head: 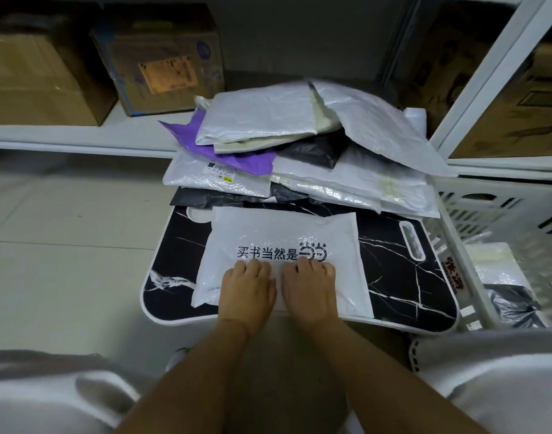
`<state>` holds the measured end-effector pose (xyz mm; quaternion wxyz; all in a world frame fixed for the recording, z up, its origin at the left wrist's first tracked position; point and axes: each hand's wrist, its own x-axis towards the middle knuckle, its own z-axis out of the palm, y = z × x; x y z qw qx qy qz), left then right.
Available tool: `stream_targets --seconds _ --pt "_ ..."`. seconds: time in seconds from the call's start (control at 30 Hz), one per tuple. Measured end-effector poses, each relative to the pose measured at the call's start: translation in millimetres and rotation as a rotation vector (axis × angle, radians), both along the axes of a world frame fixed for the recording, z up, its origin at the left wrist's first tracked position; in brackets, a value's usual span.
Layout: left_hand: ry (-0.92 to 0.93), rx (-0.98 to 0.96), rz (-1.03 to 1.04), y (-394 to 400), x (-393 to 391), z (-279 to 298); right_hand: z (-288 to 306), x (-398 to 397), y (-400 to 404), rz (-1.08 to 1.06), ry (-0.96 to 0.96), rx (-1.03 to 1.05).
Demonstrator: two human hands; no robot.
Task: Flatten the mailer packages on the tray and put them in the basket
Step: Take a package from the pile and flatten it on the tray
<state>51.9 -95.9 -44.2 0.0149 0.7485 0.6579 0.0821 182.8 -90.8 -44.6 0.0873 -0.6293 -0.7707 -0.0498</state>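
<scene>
A white bubble mailer (281,236) with black printed characters lies flat on the black marble-patterned tray (393,264). My left hand (248,288) and my right hand (309,288) press side by side on its near half, palms down with fingers bent at the tips. Behind it, at the tray's far end, is a loose pile of mailers (303,151): several white ones, a purple one and black ones. The white slotted basket (500,220) stands to the right of the tray and holds a white mailer (494,270) and a black one (509,305).
Cardboard boxes (162,57) sit on a low white shelf (80,136) behind the tray, and another boxed shelf unit (516,114) rises at the right. Pale tiled floor (64,252) lies to the left. My knees in white cloth fill the bottom corners.
</scene>
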Motion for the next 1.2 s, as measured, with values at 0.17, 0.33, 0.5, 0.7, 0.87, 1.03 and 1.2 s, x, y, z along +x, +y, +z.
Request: stream_targets --seconds 0.17,0.33,0.5,0.7,0.87,1.03,1.2 --pt "0.119 -0.088 -0.019 5 3 3 -13 8 -2 0.017 0.073 -0.12" --pt "0.133 -0.125 -0.022 1 4 -1 -2 12 3 0.055 0.014 -0.385" --pt "0.058 -0.127 0.005 12 1 4 7 11 14 0.042 0.001 -0.286" --pt "0.157 -0.059 -0.047 37 1 18 2 14 41 0.12 -0.029 -0.122" --pt "0.15 -0.242 -0.033 38 -4 6 -1 18 44 0.122 0.0 -0.351" --pt "0.097 -0.279 0.013 46 -5 6 4 17 51 0.099 -0.071 -0.423" --pt "0.096 -0.169 0.034 62 -2 10 4 18 65 0.055 -0.067 -0.338"
